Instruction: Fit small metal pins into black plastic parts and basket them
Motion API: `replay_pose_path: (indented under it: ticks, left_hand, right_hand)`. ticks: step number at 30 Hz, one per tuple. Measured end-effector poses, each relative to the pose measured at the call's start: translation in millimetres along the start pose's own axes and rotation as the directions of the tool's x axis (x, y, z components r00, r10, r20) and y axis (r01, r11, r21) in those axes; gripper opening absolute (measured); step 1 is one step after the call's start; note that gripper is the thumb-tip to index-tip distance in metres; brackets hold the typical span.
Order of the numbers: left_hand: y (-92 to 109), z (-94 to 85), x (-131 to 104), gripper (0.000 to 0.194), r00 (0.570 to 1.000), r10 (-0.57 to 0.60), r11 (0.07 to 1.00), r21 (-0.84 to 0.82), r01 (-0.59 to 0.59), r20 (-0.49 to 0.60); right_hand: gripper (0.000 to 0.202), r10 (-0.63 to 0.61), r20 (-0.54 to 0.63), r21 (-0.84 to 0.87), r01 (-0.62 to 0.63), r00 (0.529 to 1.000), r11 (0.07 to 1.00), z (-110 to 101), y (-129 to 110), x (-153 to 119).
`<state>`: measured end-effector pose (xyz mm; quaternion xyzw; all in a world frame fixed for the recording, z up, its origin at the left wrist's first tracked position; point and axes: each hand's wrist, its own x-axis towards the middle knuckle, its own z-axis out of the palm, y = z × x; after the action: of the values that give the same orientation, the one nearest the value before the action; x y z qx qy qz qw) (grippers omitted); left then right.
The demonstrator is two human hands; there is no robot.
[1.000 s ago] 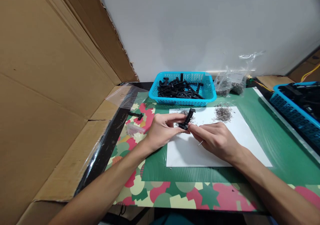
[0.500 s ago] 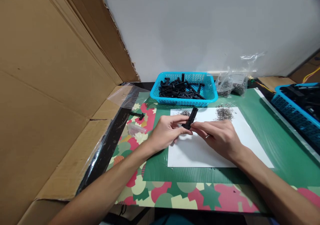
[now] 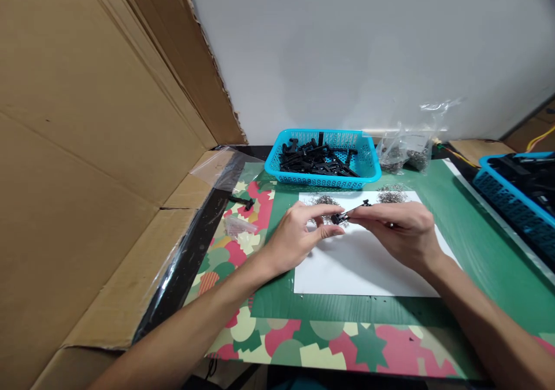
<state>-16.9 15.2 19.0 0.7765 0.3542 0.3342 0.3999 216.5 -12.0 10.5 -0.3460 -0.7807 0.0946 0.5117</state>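
Note:
Over the white paper sheet [image 3: 368, 271], my left hand [image 3: 295, 237] pinches one end of a small black plastic part [image 3: 339, 219] between thumb and index finger. My right hand [image 3: 403, 231] has its fingers closed on the part's other side, and they cover much of it. The part now lies nearly level, pointing right. Behind my left fingers is a pile of tiny metal pieces [image 3: 326, 200]. A second metal pile [image 3: 391, 193] sits just beyond my right hand.
A blue basket [image 3: 323, 183] of black parts stands behind the paper. Clear bags [image 3: 417, 158] of metal pieces lean beside it. Another filled blue basket [image 3: 498, 189] is at right. One loose black part [image 3: 243, 201] and a small clear bag [image 3: 239, 226] lie left, near a cardboard wall [image 3: 87, 147].
The black part has tipped from steeply upright to nearly flat. My right hand has shifted slightly right and up, while the left hand stays close to its place. The view has tilted a little.

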Motion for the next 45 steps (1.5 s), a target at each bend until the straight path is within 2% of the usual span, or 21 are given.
replay_pose_path:
  ticks: [3, 7, 12, 14, 17, 20, 26, 29, 33, 36, 45]
  left_hand:
    - [-2.5, 1.0, -0.9, 0.027, 0.983, 0.143, 0.967, 0.229, -0.114, -0.116]
    - [-0.6, 2.7, -2.0, 0.025, 0.964, 0.226, 0.937, 0.301, -0.177, -0.137]
    - [-0.3, 4.8, -3.9, 0.019, 0.940, 0.302, 0.897, 0.382, -0.224, -0.159]
    - [-1.7, 6.3, -4.9, 0.018, 0.939, 0.305, 0.893, 0.391, -0.224, -0.158]
    - [-4.3, 10.2, -6.6, 0.016, 0.948, 0.299, 0.888, 0.396, -0.233, -0.113]
    - [-7.2, 15.2, -8.6, 0.014, 0.952, 0.302, 0.878, 0.406, -0.255, -0.054]
    - [-10.5, 20.6, -10.7, 0.010, 0.974, 0.226, 0.891, 0.398, -0.218, 0.026]
    - [-11.1, 21.7, -11.3, 0.011, 0.967, 0.242, 0.887, 0.386, -0.254, 0.082]
    - [-12.4, 24.2, -13.2, 0.013, 0.958, 0.249, 0.885, 0.369, -0.284, 0.142]
    - [-13.0, 25.7, -14.0, 0.012, 0.957, 0.251, 0.880, 0.378, -0.287, 0.143]
    - [-11.4, 26.8, -13.0, 0.007, 0.962, 0.229, 0.869, 0.414, -0.270, 0.146]
  right_hand:
    - [0.017, -0.006, -0.002, -0.039, 0.006, 1.000, 0.999, -3.1, 5.0, -1.1]
    - [0.015, 0.012, 0.029, -0.062, -0.010, 1.000, 0.998, -2.1, 10.3, -3.6]
    - [0.014, 0.065, 0.129, -0.043, -0.060, 0.989, 0.997, -1.5, 7.1, -1.2]
    - [0.015, 0.110, 0.134, -0.081, -0.099, 0.985, 0.992, -3.2, 3.7, 0.4]
    - [0.036, 0.193, 0.057, -0.135, -0.184, 0.979, 0.974, -5.9, -0.2, 1.4]
    - [0.046, 0.258, -0.009, -0.117, -0.257, 0.966, 0.959, -5.7, -1.9, 1.2]
    - [0.057, 0.313, -0.003, -0.049, -0.312, 0.950, 0.949, 2.1, -4.4, 3.7]
    - [0.065, 0.424, 0.009, -0.040, -0.424, 0.905, 0.905, 7.4, -4.9, 3.7]
    - [0.068, 0.537, 0.053, 0.062, -0.539, 0.842, 0.840, 16.9, -7.1, 3.0]
    - [0.072, 0.546, 0.066, 0.097, -0.550, 0.835, 0.829, 23.9, -9.5, 2.4]
    - [0.071, 0.512, 0.082, 0.070, -0.518, 0.855, 0.853, 30.7, -7.2, -3.5]
